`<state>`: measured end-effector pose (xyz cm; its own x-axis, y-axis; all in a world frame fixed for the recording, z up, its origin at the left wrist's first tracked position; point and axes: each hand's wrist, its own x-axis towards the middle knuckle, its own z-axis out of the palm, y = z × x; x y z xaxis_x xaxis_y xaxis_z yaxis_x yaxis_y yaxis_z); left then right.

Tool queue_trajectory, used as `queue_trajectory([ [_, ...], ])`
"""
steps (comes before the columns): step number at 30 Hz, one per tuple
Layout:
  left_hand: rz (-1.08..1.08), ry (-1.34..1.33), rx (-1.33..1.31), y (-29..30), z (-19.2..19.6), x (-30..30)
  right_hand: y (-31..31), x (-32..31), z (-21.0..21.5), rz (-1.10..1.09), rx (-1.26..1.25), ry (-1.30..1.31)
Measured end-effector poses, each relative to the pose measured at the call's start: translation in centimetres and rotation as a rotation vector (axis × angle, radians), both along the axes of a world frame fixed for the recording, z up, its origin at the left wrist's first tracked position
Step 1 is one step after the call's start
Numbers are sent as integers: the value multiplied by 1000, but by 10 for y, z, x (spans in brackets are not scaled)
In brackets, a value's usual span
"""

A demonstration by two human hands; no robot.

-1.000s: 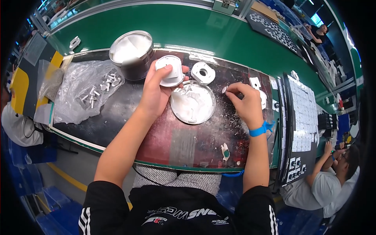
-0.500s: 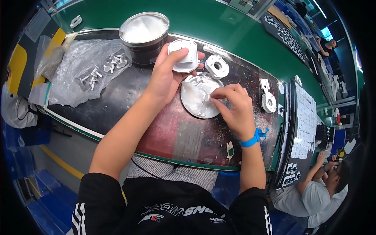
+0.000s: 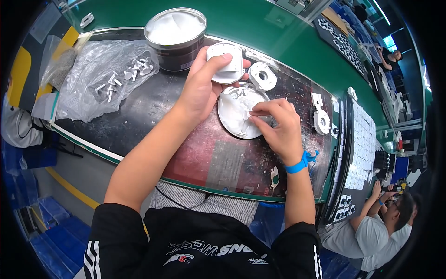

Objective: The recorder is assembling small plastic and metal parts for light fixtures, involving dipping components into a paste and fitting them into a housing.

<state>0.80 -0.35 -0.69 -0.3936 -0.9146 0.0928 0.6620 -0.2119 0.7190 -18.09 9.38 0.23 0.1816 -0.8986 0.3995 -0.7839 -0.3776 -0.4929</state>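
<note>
In my left hand (image 3: 199, 90) is a white plastic housing (image 3: 226, 67), rounded with a raised squarish middle; the thumb presses on its face. My right hand (image 3: 282, 130), a blue band at its wrist, is closed in a pinch. Between its thumb and fingers is a small white stemmed part (image 3: 246, 116), hard to tell from the white paste (image 3: 231, 104) behind it. That paste lies in a round shallow metal lid (image 3: 240, 136) on the table, right under the fingertips. Beyond the lid sits a white ring-shaped housing (image 3: 263, 76).
A large tin (image 3: 174, 56) of white paste stands behind my left hand. Left of it, a clear plastic bag (image 3: 83, 100) carries several white stemmed parts (image 3: 113, 83). Another white housing (image 3: 320, 122) lies at the right, near a sheet-covered board (image 3: 357, 144). Co-workers (image 3: 371, 232) sit further right.
The right hand's stemmed part, which stood out above the lid before, now sits lower against the paste. My left hand and its housing have shifted slightly right in the picture.
</note>
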Motion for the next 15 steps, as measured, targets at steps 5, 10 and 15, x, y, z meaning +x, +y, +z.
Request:
queue_trajectory([
  [5, 2, 1, -5, -1, -1, -1, -1, 0, -2, 11, -8, -16],
  [10, -5, -6, -4, -2, 0, -1, -1, -5, 3, 7, -11, -67],
  [15, 7, -63, -3, 3, 4, -3, 7, -18, 11, -11, 234, -813],
])
